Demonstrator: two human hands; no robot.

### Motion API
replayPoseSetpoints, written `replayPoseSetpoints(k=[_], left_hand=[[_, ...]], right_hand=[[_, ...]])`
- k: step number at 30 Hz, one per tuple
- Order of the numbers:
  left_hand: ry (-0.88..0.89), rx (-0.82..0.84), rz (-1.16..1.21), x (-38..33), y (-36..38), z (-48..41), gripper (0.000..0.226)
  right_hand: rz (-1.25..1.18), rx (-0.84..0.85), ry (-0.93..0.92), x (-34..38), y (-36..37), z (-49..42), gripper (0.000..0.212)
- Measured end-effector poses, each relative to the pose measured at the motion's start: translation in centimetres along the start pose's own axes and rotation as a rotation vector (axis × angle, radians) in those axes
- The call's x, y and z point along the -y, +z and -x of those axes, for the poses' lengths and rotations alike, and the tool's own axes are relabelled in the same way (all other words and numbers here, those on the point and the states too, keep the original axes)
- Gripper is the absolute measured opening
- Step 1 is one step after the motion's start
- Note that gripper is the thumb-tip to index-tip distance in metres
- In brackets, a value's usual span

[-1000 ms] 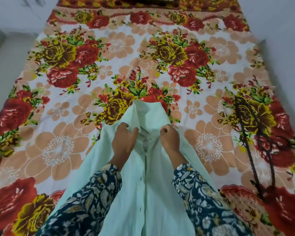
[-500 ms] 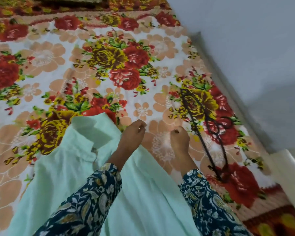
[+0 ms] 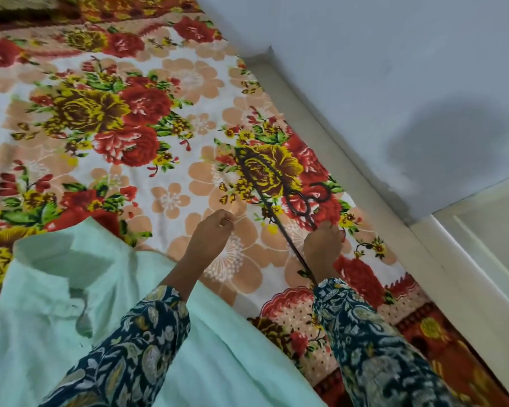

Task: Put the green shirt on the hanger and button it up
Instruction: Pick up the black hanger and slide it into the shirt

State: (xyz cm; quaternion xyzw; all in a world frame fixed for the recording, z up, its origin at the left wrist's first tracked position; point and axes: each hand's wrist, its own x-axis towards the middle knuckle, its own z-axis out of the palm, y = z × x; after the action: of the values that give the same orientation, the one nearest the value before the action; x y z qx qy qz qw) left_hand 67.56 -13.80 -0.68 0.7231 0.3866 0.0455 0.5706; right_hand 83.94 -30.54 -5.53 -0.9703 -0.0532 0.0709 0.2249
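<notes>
green shirt [image 3: 56, 295] lies flat on the bedspread [image 3: 165, 160] at lower left, collar toward the far end, placket w/ a small gap near the neck; my left forearm crosses over its right edge. bedspread is the biggest thing here, floral w/ red, yellow & peach blooms, covering the bed up to the pale wall [image 3: 379, 69] on the right. a white ledge [image 3: 321, 133] runs along the bed edge btw the cover & wall. both my sleeves [image 3: 135, 342] are dark blue w/ a leaf print. hanger [image 3: 272, 183] is thin, dark, lying flat on the bedspread right of the shirt & apart from it, hook curling toward the wall side. my right hand [image 3: 321, 248] is down on the hanger's near part, fingers curled at it; can't tell if it's really gripped. my left hand [image 3: 210, 236] is over the bedspread btw shirt & hanger, fingers loosely pinched together, holding nothing i can make out.
</notes>
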Motion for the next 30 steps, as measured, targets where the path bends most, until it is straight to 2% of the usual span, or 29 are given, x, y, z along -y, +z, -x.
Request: replayPoseSetpoints(k=[5, 7, 9, 11, 12, 14, 15, 17, 19, 20, 22, 24, 26, 27, 28, 30], left_hand=[[0.021, -0.129, -0.056, 0.4, -2.0, 1.8, 0.015], [0.031, -0.292, -0.116, 0.7, -3.5, 3.1, 0.017], [0.022, -0.555, -0.236, 1.4, -5.0, 4.4, 0.023], [-0.120, -0.833, -0.347, 2.7, -7.2, 6.1, 0.036], [-0.272, -0.926, -0.344, 3.7, -8.5, 6.6, 0.047], [-0.578, -1.024, -0.218, 5.5, -10.9, 7.5, 0.069], [-0.676, -1.057, -0.150, 6.2, -12.1, 8.3, 0.077], [-0.767, -1.078, -0.087, 7.5, -13.9, 9.3, 0.084], [-0.795, -0.954, -0.122, 8.8, -15.3, 10.1, 0.082], [-0.818, -0.887, -0.145, 9.5, -16.1, 10.4, 0.077], [-0.824, -0.778, -0.119, 10.7, -18.1, 11.2, 0.051], [-0.653, -0.792, -0.025, 11.1, -20.0, 11.8, 0.021], [-0.490, -0.959, 0.198, 11.0, -22.1, 12.6, 0.003], [-0.435, -1.046, 0.360, 11.0, -23.2, 12.8, 0.011], [-0.386, -1.056, 0.516, 10.8, -24.0, 13.1, 0.017], [-0.284, -0.860, 0.675, 9.9, -24.7, 13.5, 0.017]], right_hand=[[-0.143, 0.087, -0.095, 1.4, -1.5, 1.2, 0.022], [-0.317, 0.164, -0.091, 3.0, -2.1, 2.5, 0.021], [-0.463, 0.244, -0.070, 4.1, -2.6, 3.7, 0.022], [-0.571, 0.357, -0.086, 5.9, -2.8, 5.2, 0.022], [-0.601, 0.416, -0.102, 6.8, -2.9, 5.9, 0.021], [-0.636, 0.542, -0.135, 8.6, -3.2, 7.5, 0.019], [-0.647, 0.615, -0.148, 9.4, -3.1, 8.4, 0.018], [-0.656, 0.753, -0.176, 10.6, -3.2, 9.8, 0.015], [-0.631, 0.870, -0.200, 11.6, -3.6, 10.7, 0.011], [-0.609, 0.919, -0.210, 12.2, -4.0, 11.1, 0.010], [-0.538, 1.002, -0.229, 13.3, -5.0, 11.5, 0.009], [-0.450, 1.071, -0.246, 14.0, -6.1, 11.5, 0.013], [-0.352, 1.129, -0.280, 14.6, -7.0, 11.4, 0.013], [-0.301, 1.143, -0.302, 14.9, -7.1, 11.4, 0.013], [-0.264, 1.156, -0.325, 15.4, -7.1, 11.5, 0.012], [-0.220, 1.185, -0.387, 17.1, -6.1, 12.3, 0.010]])
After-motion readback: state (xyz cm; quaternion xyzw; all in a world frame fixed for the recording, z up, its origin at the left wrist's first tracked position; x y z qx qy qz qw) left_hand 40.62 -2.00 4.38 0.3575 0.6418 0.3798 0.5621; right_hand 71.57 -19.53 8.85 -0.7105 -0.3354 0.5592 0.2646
